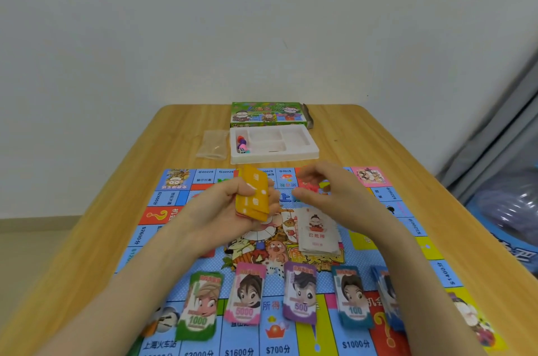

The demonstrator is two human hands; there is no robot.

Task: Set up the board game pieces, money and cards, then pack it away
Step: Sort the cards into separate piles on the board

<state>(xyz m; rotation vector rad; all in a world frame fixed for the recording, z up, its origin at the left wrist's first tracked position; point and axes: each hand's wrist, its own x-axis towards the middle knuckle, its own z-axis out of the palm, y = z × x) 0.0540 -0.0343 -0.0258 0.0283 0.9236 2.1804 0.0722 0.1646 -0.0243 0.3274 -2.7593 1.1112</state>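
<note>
The person's left hand [230,210] grips a small stack of orange cards [254,195], fingers curled round it, above the far half of the game board [361,242] spread on the wooden table [364,140]. The right hand [326,189] hovers just beside the stack with its fingers loosely curled. It is blurred, and I cannot tell whether it pinches anything.

A pile of white cards [317,235] lies on the board's middle. Along the near edge sit the money stacks: green 1000 notes [201,306], pink 5000 notes [246,297], purple 500 notes [301,294], teal 100 notes [352,297] and blue notes [385,291] partly behind the right forearm.

Beyond the board are the white plastic tray [294,137], with coloured tokens and a die [242,145] in its left compartment, a clear bag [212,144] and the green game box [266,114].
</note>
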